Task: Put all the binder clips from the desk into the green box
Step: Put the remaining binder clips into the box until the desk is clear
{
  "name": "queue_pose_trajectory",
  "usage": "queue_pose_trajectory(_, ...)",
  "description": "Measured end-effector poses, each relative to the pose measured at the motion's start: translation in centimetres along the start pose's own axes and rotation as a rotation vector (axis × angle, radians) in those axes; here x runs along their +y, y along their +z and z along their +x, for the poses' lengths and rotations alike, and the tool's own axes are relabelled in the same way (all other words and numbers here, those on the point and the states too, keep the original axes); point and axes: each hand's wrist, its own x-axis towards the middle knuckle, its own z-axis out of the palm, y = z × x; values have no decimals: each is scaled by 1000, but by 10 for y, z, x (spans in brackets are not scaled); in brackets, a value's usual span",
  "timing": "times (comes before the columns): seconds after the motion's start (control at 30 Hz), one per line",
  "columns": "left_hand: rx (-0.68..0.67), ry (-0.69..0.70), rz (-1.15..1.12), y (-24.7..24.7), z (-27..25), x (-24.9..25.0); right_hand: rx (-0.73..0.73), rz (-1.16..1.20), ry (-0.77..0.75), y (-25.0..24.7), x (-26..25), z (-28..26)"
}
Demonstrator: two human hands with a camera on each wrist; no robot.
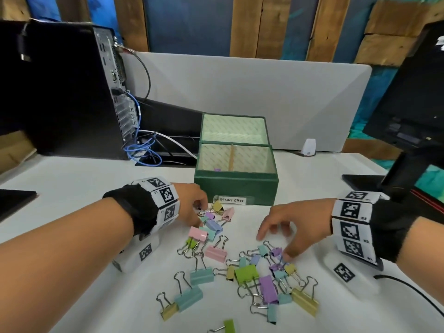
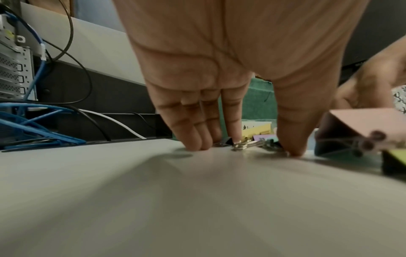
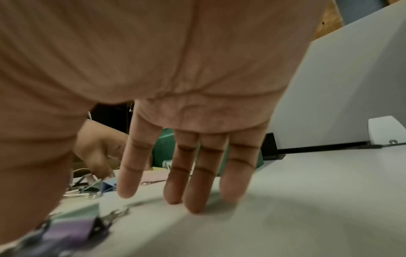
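Observation:
Several pastel binder clips lie scattered on the white desk [image 1: 84, 183], among them a pink clip [image 1: 216, 253], a green clip [image 1: 246, 272] and a purple clip [image 1: 268, 288]. Behind them stands the green box [image 1: 236, 186], lid up, with one small purple clip [image 1: 217, 169] inside. My left hand [image 1: 200, 213] points straight fingers and thumb down at the desk, straddling small clips [image 2: 246, 144] near the box label. Over the right cluster my right hand [image 1: 274, 246] spreads its straight fingers [image 3: 195, 200] on the desk. Its thumb is down beside small purple clips [image 3: 68, 231].
A black computer tower [image 1: 60, 92] with blue cables [image 1: 144, 150] stands at the back left. A grey partition [image 1: 240, 87] runs behind the box. A monitor [image 1: 408, 92] and its base are at the right, and a black cable [image 1: 408, 289] crosses the near right.

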Motion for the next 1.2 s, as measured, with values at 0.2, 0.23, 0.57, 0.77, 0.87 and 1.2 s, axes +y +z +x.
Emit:
queue_pose_trajectory(0.2, -20, 35, 0, 3, -1, -1, -3, -26, -40, 6, -7, 1)
queue_pose_trajectory(0.23, -25, 42, -19, 3, -1, -1, 11, -27, -47, 6, -8, 2)
queue_pose_trajectory(0.57, -10, 7, -32, 1, -4, 3, 146, -36, -72, 13, -14, 7)
queue_pose_trajectory(0.77, -39, 28, -72, 2, -2, 5, 131, -84, -83, 13, -15, 8)
queue_pose_trajectory(0.87, -31, 31, -71, 3, -1, 6, 154, -97, -72, 13, -14, 8)
queue_pose_trajectory(1.2, -13, 21, -141, 8, 2, 1, 146, -131, -40, 13, -14, 11)
